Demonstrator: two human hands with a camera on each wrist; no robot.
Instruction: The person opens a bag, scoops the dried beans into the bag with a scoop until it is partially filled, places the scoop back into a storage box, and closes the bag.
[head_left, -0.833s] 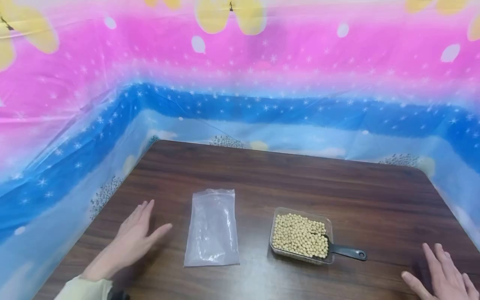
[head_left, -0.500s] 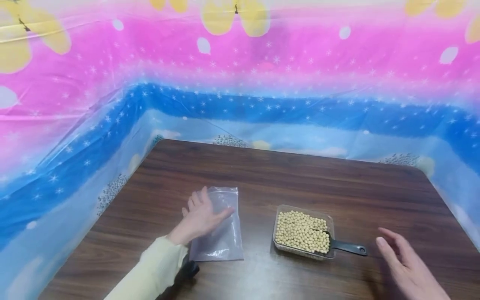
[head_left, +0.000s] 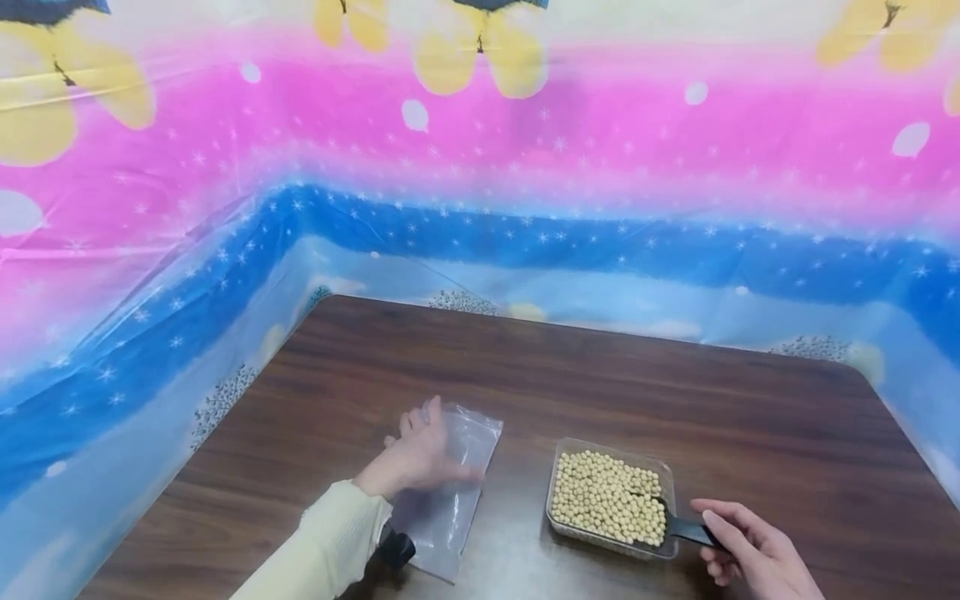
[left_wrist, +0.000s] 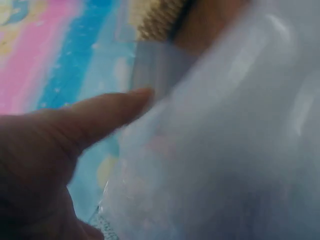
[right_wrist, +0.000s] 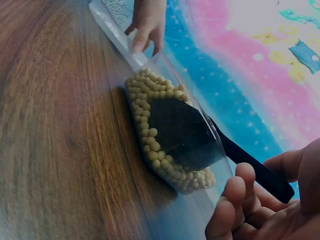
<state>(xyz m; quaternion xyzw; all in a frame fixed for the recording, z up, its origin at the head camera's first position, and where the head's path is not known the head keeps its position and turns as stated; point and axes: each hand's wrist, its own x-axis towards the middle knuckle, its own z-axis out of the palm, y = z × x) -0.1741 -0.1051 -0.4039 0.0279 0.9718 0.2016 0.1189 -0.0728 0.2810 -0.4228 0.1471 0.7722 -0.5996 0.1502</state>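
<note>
A clear zip bag [head_left: 461, 508] lies slanted at the table's middle left. My left hand [head_left: 412, 454] is over its left side, thumb stretched across the film. In the left wrist view the film [left_wrist: 240, 140] bulges close to the camera, beside my thumb, and the other fingers are out of sight. To the right, a clear plastic tub [head_left: 558, 527] holds pale yellow soybeans [head_left: 603, 496]. A black scoop [head_left: 690, 530] is sunk in them, its handle sticking out to the right. My right hand [head_left: 753, 546] holds the handle's end between thumb and curled fingers.
The brown wooden table [head_left: 585, 375] has rounded far corners. A pink and blue patterned cloth [head_left: 465, 242] hangs behind it and along both sides. A black strapped device [head_left: 396, 548] is on my left wrist, over the bag's lower edge.
My left hand has moved right onto the bag, which has turned clockwise. My right hand has come in from the right and taken the scoop's handle. The tub has stayed put.
</note>
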